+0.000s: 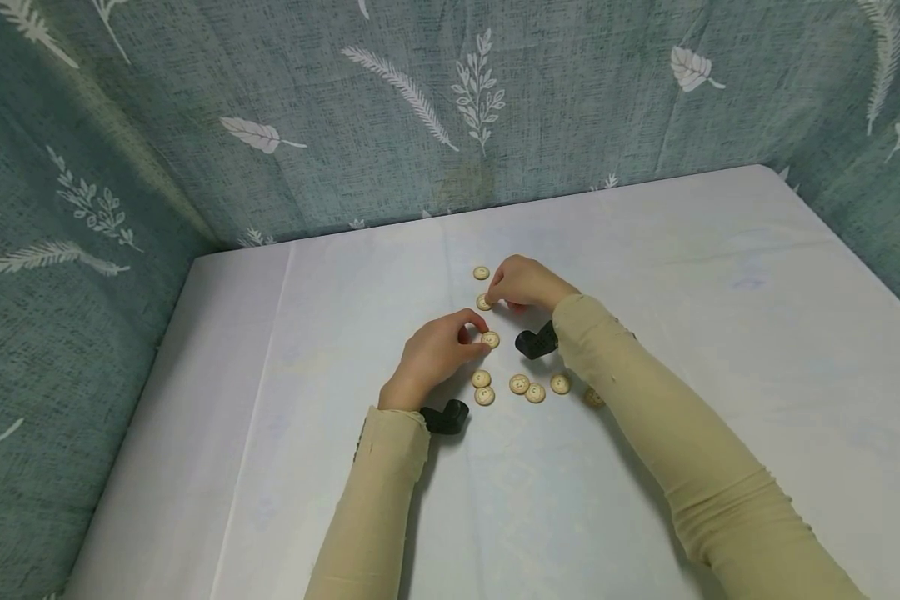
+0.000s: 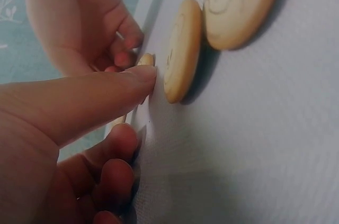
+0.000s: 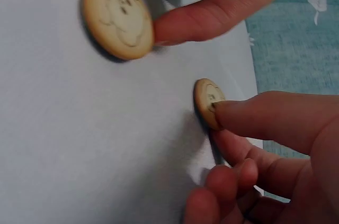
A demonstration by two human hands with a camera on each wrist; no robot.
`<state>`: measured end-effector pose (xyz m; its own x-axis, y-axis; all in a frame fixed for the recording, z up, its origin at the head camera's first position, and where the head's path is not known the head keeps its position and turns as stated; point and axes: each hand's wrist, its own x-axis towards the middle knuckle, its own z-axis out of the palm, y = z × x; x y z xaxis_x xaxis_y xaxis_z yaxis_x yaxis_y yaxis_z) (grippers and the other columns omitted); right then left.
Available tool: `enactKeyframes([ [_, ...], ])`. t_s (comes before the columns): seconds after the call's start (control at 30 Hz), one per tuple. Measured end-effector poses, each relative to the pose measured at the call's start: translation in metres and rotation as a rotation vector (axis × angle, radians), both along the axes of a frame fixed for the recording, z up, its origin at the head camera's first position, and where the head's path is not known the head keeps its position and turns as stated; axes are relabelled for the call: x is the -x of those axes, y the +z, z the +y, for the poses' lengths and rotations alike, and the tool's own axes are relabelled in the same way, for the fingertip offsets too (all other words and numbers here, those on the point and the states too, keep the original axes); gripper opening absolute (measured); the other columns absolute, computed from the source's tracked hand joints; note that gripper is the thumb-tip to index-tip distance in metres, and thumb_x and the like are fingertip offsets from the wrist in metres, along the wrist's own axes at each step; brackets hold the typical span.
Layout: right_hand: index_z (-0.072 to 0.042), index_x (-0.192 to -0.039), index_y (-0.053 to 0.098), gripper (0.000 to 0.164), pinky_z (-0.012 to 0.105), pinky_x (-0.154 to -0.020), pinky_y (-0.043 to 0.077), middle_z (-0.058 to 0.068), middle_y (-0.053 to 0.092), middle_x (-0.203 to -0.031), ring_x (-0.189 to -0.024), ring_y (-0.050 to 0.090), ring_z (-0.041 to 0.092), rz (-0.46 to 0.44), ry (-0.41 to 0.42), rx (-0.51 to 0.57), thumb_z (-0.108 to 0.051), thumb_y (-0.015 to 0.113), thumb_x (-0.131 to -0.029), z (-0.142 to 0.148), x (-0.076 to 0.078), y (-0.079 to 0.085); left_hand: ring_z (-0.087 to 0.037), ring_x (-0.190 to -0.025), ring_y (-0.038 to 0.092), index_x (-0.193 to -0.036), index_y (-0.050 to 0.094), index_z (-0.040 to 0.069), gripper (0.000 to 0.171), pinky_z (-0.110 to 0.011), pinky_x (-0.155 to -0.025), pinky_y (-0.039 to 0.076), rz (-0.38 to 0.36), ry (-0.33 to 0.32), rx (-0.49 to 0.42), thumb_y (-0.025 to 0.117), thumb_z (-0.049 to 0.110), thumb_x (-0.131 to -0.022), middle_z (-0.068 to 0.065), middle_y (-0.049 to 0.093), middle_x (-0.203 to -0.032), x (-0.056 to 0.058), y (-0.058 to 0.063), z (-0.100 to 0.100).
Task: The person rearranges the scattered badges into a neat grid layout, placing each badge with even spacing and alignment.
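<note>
Round pale biscuits with browned rims and a line-drawn face lie on a white cloth. My left hand (image 1: 437, 352) pinches one biscuit (image 1: 491, 339) by its edges between thumb and index finger; it lies at or just above the cloth. Farther back, my right hand (image 1: 528, 283) pinches another biscuit (image 1: 483, 302). In the right wrist view its thumb (image 3: 265, 115) lies over that biscuit's (image 3: 203, 102) face, with a finger behind the rim. The left wrist view shows my left thumb (image 2: 90, 102) partly covering a biscuit beyond it.
A single biscuit (image 1: 482, 272) lies behind the right hand. Nearer, two biscuits (image 1: 482, 379) touch each other, and several more, such as one biscuit (image 1: 560, 383), run rightward, the last partly behind the right sleeve (image 1: 645, 417). A green leaf-patterned curtain (image 1: 390, 117) stands behind the table.
</note>
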<state>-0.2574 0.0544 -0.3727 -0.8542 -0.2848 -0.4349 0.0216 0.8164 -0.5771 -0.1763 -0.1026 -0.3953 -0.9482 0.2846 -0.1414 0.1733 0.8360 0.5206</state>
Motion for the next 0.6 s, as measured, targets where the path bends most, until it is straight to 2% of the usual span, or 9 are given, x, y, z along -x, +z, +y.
enactKeyframes([
  [0.6,-0.010,-0.089,0.065,0.015,0.026,-0.046,0.036,0.001,0.044,-0.048,-0.044,0.042,0.013,0.029,-0.015,0.008,-0.023,0.062,-0.081,-0.0004,-0.0020,-0.0025,-0.015,-0.067,0.048,-0.099,0.058,0.026,0.021,-0.029,-0.058,0.036,-0.015,0.007,0.004,0.066,0.031,-0.080,0.002,0.053,-0.077,-0.0010,0.0020,0.0011],
])
